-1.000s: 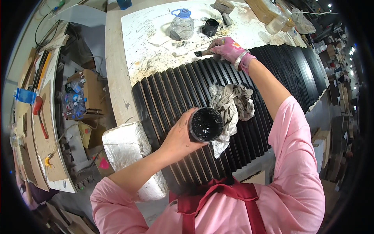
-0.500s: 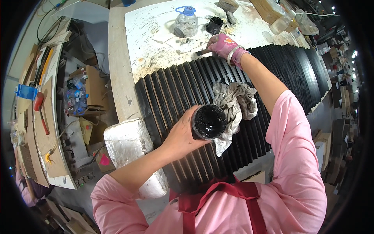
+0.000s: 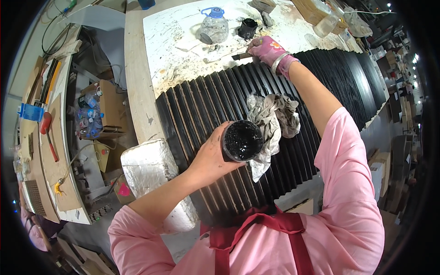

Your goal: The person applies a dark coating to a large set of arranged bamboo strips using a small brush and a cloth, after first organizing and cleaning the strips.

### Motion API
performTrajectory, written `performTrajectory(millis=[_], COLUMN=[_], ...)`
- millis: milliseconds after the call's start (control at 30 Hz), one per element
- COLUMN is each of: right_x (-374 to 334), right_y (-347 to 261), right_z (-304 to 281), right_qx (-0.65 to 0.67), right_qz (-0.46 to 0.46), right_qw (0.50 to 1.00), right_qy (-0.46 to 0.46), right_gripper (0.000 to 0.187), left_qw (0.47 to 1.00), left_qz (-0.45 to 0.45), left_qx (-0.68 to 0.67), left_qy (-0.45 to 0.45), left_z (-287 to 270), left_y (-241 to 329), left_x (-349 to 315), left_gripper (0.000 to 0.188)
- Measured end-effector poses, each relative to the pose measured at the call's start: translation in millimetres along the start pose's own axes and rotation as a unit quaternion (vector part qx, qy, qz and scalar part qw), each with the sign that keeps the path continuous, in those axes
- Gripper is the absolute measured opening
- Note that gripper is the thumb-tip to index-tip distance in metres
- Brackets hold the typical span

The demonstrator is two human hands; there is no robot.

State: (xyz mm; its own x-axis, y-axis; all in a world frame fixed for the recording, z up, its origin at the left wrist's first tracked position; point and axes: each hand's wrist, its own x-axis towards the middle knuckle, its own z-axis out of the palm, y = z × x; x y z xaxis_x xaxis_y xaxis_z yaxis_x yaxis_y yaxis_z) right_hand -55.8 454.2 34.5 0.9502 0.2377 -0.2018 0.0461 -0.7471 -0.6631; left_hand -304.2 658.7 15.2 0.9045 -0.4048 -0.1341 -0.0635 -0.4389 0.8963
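Note:
My left hand, bare and smudged, is wrapped round a cup of black paint held over the strips. My right hand, in a pink flower-patterned glove, grips a paintbrush at the far edge of the strips, its dark bristles pointing left. Below both hands lie several long black strips side by side; those on the left show brown lines along their edges. A crumpled, stained grey-white rag rests on them, just right of the cup.
Beyond the strips, a paint-spattered white board bears a clear bottle with a blue cap and a small blackened pot. A wrapped silvery-white block stands left of my left forearm. Plastic bottles fill a carton farther left.
My right hand has shifted a little right and away from me, with the brush in it. My left hand keeps the cup in about the same place. The view has shifted slightly.

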Motion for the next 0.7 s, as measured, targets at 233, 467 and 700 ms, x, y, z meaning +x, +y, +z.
performTrajectory(millis=[233,467,700], right_x=[-3.0,-70.4,-180.8], right_y=[12.4,21.1,35.1], right_z=[0.4,-21.0,-31.6], right_qx=[0.005,0.266,0.399], right_qz=[0.037,0.018,0.021], right_qw=[0.999,0.962,0.912], right_qy=[0.04,0.053,0.095], right_gripper=[0.023,0.018,0.019], left_qw=[1.0,0.999,1.0], left_qz=[0.023,0.015,0.009], left_qx=[0.0,-0.029,0.002], left_qy=[-0.008,-0.005,0.028], left_z=[-1.3,-4.0,0.3], left_y=[-1.5,-0.7,-5.7], left_x=[-0.1,-3.6,-2.5], left_gripper=[0.091,0.093,0.093])
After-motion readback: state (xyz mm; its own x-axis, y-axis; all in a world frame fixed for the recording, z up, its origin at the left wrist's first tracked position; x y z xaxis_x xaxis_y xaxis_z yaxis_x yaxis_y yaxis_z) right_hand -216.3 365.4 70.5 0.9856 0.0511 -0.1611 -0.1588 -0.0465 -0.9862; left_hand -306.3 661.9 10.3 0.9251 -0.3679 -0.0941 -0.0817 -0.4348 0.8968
